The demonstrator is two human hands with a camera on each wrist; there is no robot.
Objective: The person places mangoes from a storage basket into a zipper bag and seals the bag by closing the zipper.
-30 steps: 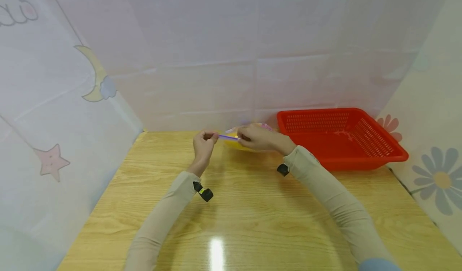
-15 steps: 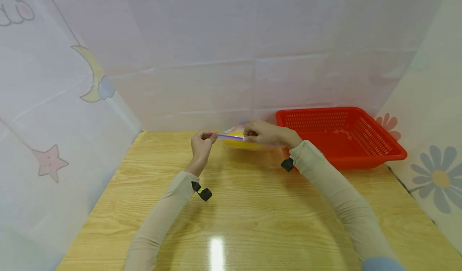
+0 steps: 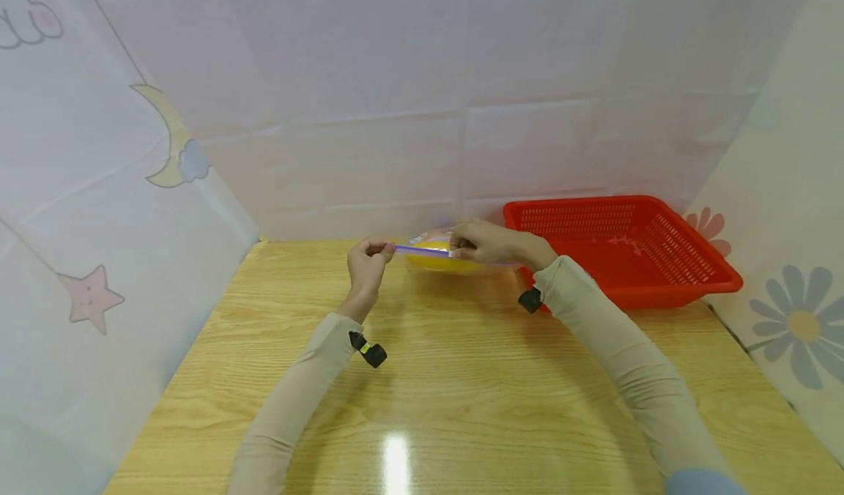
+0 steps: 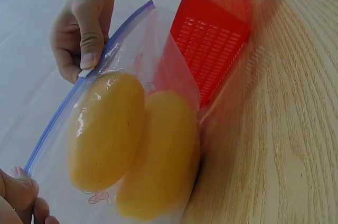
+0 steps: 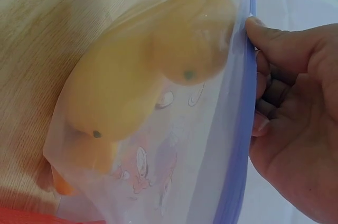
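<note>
A clear zip bag [image 4: 58,145] with a purple-blue zip edge [image 3: 420,251] stands at the back of the table, between both hands. Two smooth yellow oval fruits [image 4: 108,129] show inside it in the left wrist view. Through the film in the right wrist view, small dark green spots mark their ends, and an orange patch [image 5: 63,184] shows low down. My left hand [image 3: 366,269] pinches the left end of the zip edge. My right hand [image 3: 493,243] pinches the small white slider [image 4: 84,73] partway along the zip, thumb on top.
A red perforated plastic basket [image 3: 633,295] stands just right of the bag, close to the right forearm. The wooden table [image 3: 461,392] meets pale printed sheets [image 3: 369,165] at the back and sides.
My right hand has slid rightward along the zip edge with the slider, lengthening the purple stretch between the hands. My left hand stays nearly in place at the zip's end.
</note>
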